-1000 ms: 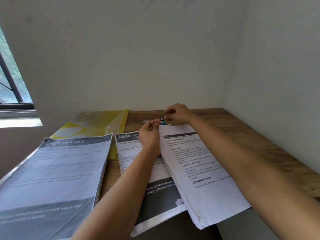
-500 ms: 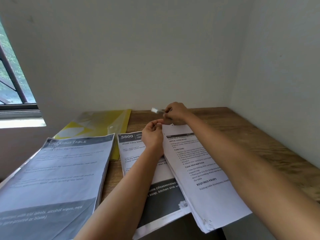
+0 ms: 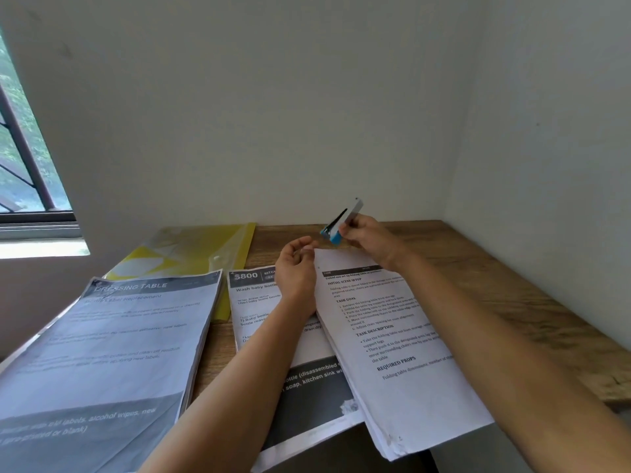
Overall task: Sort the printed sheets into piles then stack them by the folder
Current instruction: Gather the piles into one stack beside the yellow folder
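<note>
Three piles of printed sheets lie on the wooden table (image 3: 505, 288): a thick "Dressing Table" pile (image 3: 112, 349) at left, a "$800" pile (image 3: 269, 339) in the middle, and a text-only pile (image 3: 403, 356) overlapping it at right. A yellow folder (image 3: 191, 250) lies behind the left pile. My right hand (image 3: 367, 238) grips a small blue and silver stapler (image 3: 341, 221), lifted above the right pile's top edge. My left hand (image 3: 296, 268) hovers at that pile's top left corner, fingers loosely curled, and I cannot tell whether it pinches the paper.
White walls enclose the table at the back and right, forming a corner. A window (image 3: 20, 158) with a dark frame is at far left. Bare wood shows along the table's right side and behind the piles.
My right hand has raised the stapler off the top edge of the right pile and tilted it upward. My left hand stayed at the corner.
</note>
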